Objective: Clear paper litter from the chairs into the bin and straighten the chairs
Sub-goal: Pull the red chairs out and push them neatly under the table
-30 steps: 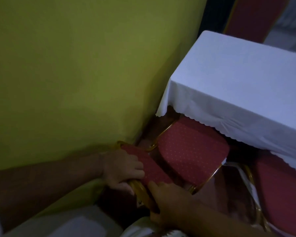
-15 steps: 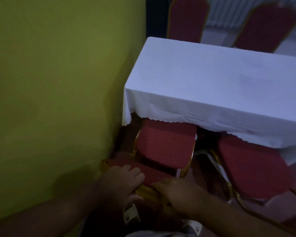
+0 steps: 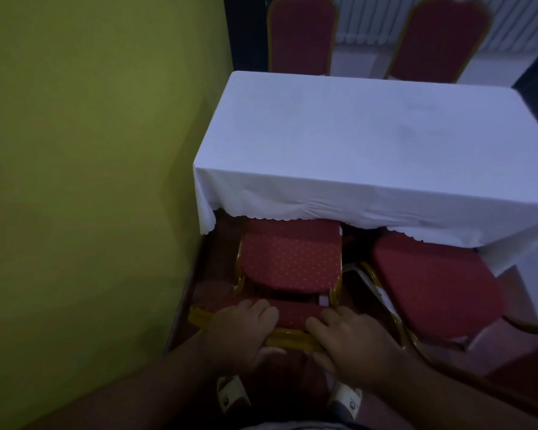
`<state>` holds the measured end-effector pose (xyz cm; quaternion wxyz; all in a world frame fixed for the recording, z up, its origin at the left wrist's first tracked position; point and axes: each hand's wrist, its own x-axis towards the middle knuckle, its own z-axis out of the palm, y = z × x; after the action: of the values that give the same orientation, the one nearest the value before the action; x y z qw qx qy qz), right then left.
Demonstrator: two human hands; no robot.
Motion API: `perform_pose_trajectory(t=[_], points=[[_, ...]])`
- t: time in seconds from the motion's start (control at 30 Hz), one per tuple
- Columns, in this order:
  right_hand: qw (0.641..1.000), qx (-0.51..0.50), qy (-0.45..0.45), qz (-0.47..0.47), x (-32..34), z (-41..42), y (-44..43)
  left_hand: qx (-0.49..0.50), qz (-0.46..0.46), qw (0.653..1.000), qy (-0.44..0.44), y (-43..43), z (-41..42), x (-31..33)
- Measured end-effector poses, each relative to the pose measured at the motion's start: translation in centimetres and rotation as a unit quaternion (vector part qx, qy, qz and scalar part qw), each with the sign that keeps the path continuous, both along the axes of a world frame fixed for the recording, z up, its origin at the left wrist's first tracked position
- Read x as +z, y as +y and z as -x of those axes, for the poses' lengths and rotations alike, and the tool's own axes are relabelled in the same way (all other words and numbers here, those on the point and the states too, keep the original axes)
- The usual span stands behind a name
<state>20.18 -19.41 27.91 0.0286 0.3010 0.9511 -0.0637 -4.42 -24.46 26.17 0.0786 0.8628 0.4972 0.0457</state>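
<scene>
Dim rm: 4 chairs [image 3: 291, 262], left hand [image 3: 241, 332] & right hand [image 3: 351, 339] gripping one.

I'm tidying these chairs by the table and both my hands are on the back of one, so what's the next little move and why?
Probably ease the chair straight forward a touch. Both the left hand and right hand grip the top of its back, its seat already sits partly under the tablecloth and looks square to the table edge, with the green wall close on the left.
</scene>
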Motion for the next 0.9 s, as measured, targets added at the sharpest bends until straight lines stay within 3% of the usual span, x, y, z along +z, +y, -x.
perform_pose_trajectory(t=[0.33, 0.63, 0.73, 0.9], points=[[0.996, -0.093, -0.005, -0.007, -0.6, -3.3, 1.2, 0.015, 0.056, 0.998, 0.009, 2.8, -4.2, 0.8], [0.994, -0.106, -0.028, 0.001, -0.6, -3.6, 0.1, -0.006, 0.026, 0.999, -0.020, 2.4, -4.0, -0.1], [0.992, -0.126, -0.013, 0.005, -0.6, -3.1, 1.5, 0.033, -0.011, 0.999, -0.012, 3.6, -3.7, -0.2], [0.987, -0.159, -0.009, 0.002, -0.6, -1.6, 4.1, 0.182, -0.026, 0.983, 0.030, 5.3, -3.2, 0.0]])
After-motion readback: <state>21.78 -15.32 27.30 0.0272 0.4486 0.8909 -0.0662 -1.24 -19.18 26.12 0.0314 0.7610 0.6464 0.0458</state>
